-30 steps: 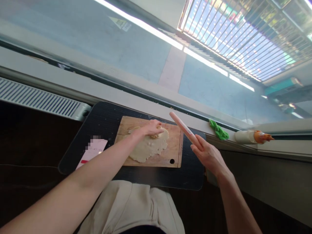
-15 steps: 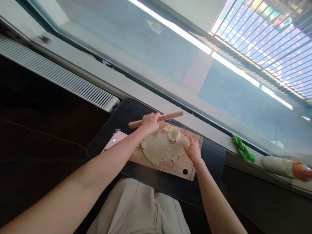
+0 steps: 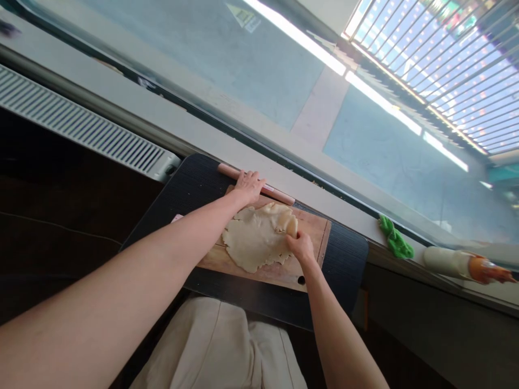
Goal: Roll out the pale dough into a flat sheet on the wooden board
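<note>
A wooden rolling pin lies along the far edge of the table, by the window sill. My left hand is over its middle, with the fingers curled across it. Nearer to me, a flattened sheet of pale dough with ragged edges spreads over the wooden cutting board. The dough's far right part is folded up in creases. At its right edge my right hand is closed, pinching the dough between thumb and fingers.
The board rests on a small black table. Behind it runs the window sill, holding a green cloth and a pale cylindrical container at the right. A white radiator is at the left. My left forearm mostly covers a pink item.
My left hand has brought the rolling pin down to the table's far edge and turned it parallel to the sill. My right hand has moved in from beside the dough and grips its edge.
</note>
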`<state>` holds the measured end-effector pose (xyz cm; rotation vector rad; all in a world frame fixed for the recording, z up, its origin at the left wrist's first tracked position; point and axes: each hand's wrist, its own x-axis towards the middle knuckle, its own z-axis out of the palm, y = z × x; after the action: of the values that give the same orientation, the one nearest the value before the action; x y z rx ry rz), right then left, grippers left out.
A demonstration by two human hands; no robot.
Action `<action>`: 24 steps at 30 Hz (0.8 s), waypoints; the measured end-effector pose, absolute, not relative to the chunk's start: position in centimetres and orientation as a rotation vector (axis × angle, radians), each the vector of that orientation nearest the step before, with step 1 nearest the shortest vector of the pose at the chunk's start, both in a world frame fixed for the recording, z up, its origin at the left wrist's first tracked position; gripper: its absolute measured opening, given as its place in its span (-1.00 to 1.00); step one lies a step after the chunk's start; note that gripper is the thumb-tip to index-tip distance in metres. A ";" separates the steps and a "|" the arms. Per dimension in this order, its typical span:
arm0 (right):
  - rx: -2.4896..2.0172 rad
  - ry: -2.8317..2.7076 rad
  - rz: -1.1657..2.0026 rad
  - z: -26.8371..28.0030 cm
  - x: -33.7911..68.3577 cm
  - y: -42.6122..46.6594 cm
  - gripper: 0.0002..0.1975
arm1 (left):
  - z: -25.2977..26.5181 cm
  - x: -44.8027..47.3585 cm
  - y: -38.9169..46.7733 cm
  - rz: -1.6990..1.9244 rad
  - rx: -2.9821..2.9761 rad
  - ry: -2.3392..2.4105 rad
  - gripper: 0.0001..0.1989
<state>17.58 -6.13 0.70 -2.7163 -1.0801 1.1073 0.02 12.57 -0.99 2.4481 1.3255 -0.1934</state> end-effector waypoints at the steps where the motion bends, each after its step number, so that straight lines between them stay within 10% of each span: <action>1: -2.720 -1.128 1.086 0.8 17.3 -6.2 -0.74 | -0.9 0.0 12.6 -0.177 2.470 1.298 -0.62; 24: -2.686 -1.483 1.131 1.1 17.5 -6.1 -0.82 | -2.0 -5.1 -8.5 0.126 1.721 1.379 -0.75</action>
<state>17.52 -6.14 1.09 -2.6860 -1.4832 1.1312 -5.09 -8.48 -1.98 1.7206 1.3786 0.1262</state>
